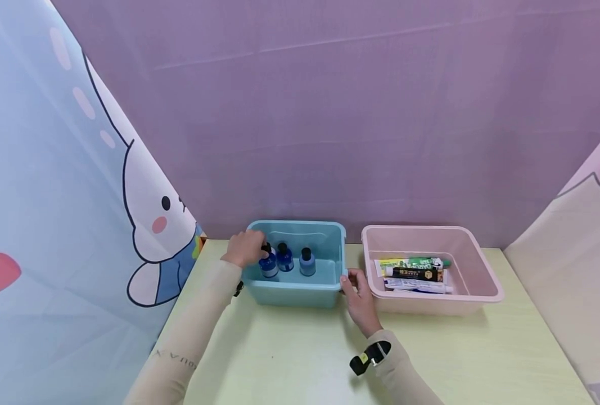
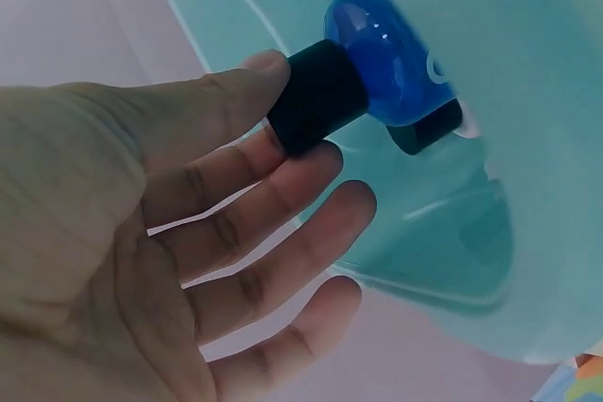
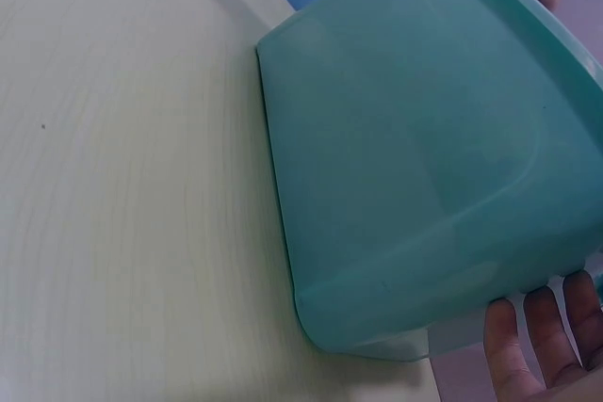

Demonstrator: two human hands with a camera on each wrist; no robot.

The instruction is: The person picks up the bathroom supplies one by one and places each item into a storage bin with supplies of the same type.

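Observation:
My left hand (image 1: 246,247) reaches over the left side of a teal plastic bin (image 1: 292,296). Between thumb and index finger it pinches the black cap (image 2: 322,96) of a small blue bottle (image 2: 384,56); its other fingers are spread below the cap in the left wrist view. Two more blue bottles with black caps, a middle bottle (image 1: 284,260) and a right-hand bottle (image 1: 307,264), stand in the bin. My right hand (image 1: 361,304) holds the bin's front right corner, thumb at the rim and fingers against the side wall (image 3: 443,289).
To the right, a pink bin (image 1: 431,304) holds several toothpaste tubes (image 1: 415,274) lying flat. Both bins sit on a pale wood-grain table (image 1: 289,354). A purple curtain (image 1: 330,124) hangs right behind them, and a printed cloth (image 1: 52,185) flanks the left.

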